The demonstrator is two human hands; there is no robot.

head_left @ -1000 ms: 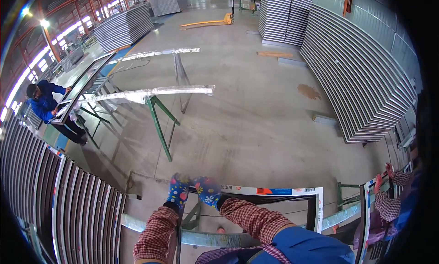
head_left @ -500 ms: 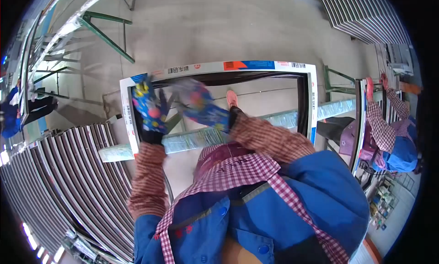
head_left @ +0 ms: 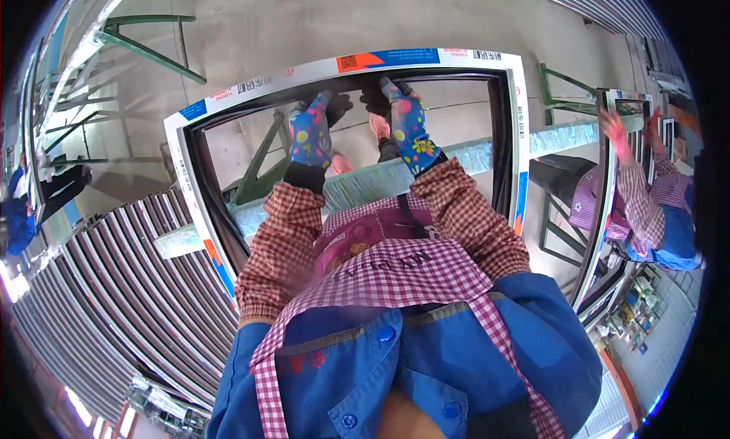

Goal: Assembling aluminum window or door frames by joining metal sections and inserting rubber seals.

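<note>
A rectangular window frame (head_left: 274, 83), wrapped in white printed film with red and blue patches, lies in front of me on a pale film-wrapped support beam (head_left: 365, 182). Dark strips (head_left: 499, 146) line its inner edge. I wear blue flowered gloves with dark fingers. My left hand (head_left: 310, 132) is just inside the far bar, its fingers apart and pointing right. Close beside it, my right hand (head_left: 411, 127) reaches up to the far bar's inner edge, one digit touching it and the other fingers spread below. Neither hand shows a tool.
Stacked metal profiles (head_left: 114, 287) fill the left side, and another stack (head_left: 608, 9) stands at the far right. Green trestles (head_left: 148, 51) stand left and right. A co-worker in pink gloves (head_left: 614, 135) handles another frame (head_left: 601, 203) at right. Another person (head_left: 19, 211) is at far left.
Both hands have moved from the far left corner rightward to the middle of the far bar. The right hand has come off the left side. The frame appears lower-left and larger in view.
</note>
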